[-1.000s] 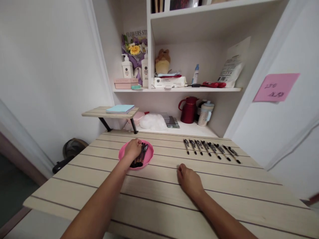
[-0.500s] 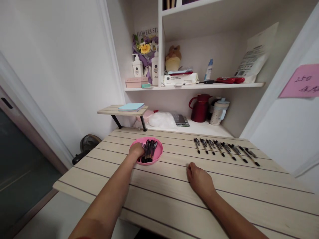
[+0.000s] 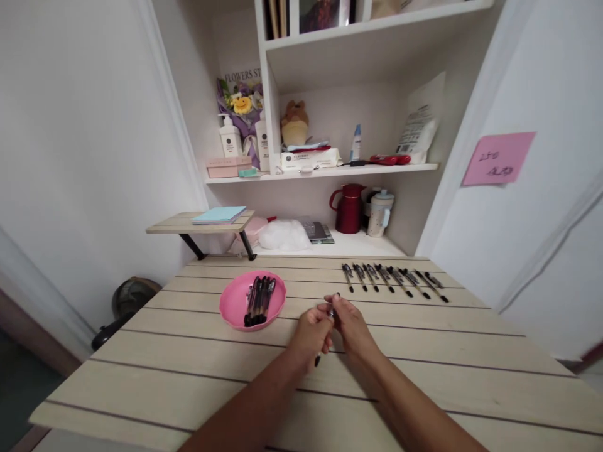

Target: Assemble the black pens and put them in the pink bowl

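Observation:
A dark pen (image 3: 318, 360) slants between my two hands above the middle of the table, mostly covered by fingers. Its lower end pokes out beneath my left hand (image 3: 311, 331), which is closed around the barrel. My right hand (image 3: 351, 321) pinches the upper part, its fingertips touching those of the left. To the left, a pink scalloped dish (image 3: 228, 307) holds several black pens (image 3: 260, 301), bunched side by side. Beyond my right hand, several more pens lie in a slanted row, with separate caps beside them, the nearest being a pen (image 3: 347, 277).
The striped wooden table (image 3: 188, 376) backs onto a white shelf unit (image 3: 396, 168). A small raised stand (image 3: 174, 223) with blue paper (image 3: 220, 215) is at the back left. A red jug (image 3: 349, 210) and a pale cup (image 3: 379, 213) stand behind the table.
My left hand has left the pink dish and come right with a pen to meet my right hand. Both now grip that pen. The view has turned to the right.

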Tool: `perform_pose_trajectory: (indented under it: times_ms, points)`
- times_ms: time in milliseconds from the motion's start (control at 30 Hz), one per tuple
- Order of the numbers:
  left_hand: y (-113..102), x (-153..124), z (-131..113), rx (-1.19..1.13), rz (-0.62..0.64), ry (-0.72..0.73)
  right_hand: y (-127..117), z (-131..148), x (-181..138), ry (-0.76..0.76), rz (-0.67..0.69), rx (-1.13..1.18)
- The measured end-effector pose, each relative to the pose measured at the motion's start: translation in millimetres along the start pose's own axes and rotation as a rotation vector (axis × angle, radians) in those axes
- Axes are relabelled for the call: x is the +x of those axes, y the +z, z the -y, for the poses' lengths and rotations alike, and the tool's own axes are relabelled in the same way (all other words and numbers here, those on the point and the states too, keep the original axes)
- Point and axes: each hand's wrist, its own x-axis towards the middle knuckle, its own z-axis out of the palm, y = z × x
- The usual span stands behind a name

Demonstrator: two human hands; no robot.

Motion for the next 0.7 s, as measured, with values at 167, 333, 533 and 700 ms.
perform_pose_trajectory:
  times_ms: [167, 333, 533, 700]
  points:
    - [23, 2, 17, -0.149, 0.104, -0.028, -6, -14, -1, 0.113, -0.127, 0.1]
    - [19, 1, 15, -0.211, 0.169, -0.07, -12, -16, 4, 0.06, -0.19, 0.116]
    - [11, 2, 15, -0.195, 0.215, -0.062, -10, -16, 5, 0.068, -0.198, 0.071]
    - [8, -1, 11, -0.182, 0.248, -0.028, -9, -11, 0, 0.034, -0.141, 0.136]
